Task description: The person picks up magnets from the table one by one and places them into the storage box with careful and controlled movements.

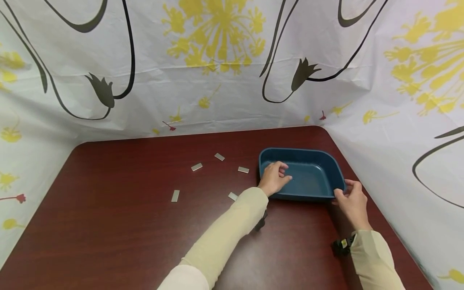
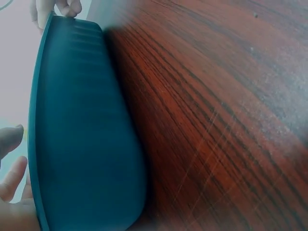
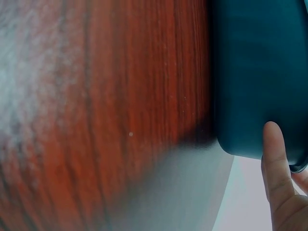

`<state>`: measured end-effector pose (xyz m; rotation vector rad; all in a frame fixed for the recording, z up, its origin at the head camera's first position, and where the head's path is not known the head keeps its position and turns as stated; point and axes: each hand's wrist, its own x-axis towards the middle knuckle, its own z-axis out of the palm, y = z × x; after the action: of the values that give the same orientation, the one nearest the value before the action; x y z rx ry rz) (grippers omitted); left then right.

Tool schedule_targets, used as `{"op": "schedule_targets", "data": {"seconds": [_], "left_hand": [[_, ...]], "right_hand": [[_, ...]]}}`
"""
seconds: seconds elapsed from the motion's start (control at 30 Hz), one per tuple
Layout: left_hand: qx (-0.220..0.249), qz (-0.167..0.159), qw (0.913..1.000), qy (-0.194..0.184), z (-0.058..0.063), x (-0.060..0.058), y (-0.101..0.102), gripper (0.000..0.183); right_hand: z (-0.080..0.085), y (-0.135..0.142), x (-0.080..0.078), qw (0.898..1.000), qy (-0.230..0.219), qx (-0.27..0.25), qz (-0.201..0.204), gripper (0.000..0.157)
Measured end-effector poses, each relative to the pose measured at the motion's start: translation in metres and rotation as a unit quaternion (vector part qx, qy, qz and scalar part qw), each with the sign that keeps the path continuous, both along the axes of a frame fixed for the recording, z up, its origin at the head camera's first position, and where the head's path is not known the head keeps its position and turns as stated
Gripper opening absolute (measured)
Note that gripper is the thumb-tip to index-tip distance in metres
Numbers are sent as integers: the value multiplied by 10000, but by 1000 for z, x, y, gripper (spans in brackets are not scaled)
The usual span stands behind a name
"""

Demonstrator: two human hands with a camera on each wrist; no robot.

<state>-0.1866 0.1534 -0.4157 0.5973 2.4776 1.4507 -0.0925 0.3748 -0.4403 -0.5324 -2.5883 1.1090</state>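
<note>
A dark blue rectangular plastic tray (image 1: 305,198) sits at the right side of the table. My left hand (image 1: 274,177) reaches over its left end, with thumb and fingers apart and nothing seen between them. In the left wrist view, fingers of that hand (image 2: 13,180) show beyond the rim of the tray (image 2: 86,125). My right hand (image 1: 352,203) grips the tray's near right corner. The right wrist view shows the thumb (image 3: 275,154) along the tray's outer wall (image 3: 260,82), with another finger on the far side of the rim.
Several small silvery rectangular pieces lie scattered left of the tray, among them one piece (image 1: 175,195) and another (image 1: 243,169). The dark red wood-grain table (image 1: 108,225) has rounded far corners. A white patterned sheet (image 1: 224,100) hangs behind and beside it.
</note>
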Motion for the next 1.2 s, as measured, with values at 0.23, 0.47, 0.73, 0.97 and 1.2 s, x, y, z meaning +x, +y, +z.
{"op": "schedule_targets", "data": {"seconds": [0.23, 0.47, 0.73, 0.97, 1.2], "left_hand": [[-25, -195, 9990, 394, 2, 3, -3, 32], [125, -453, 9972, 574, 2, 5, -14, 32], [322, -716, 9929, 895, 5, 6, -31, 33], [645, -898, 9890, 981, 11, 12, -45, 33], [1003, -816, 9855, 1101, 11, 13, -56, 30]], "right_hand": [[1, -1, -1, 9999, -19, -79, -61, 47], [1, -2, -1, 9999, -30, -129, -60, 48], [1, -3, -1, 9999, -22, -135, -101, 47], [0, -3, -1, 9999, -29, -143, -75, 47], [2, -3, -1, 9999, -37, -127, -73, 47]]}}
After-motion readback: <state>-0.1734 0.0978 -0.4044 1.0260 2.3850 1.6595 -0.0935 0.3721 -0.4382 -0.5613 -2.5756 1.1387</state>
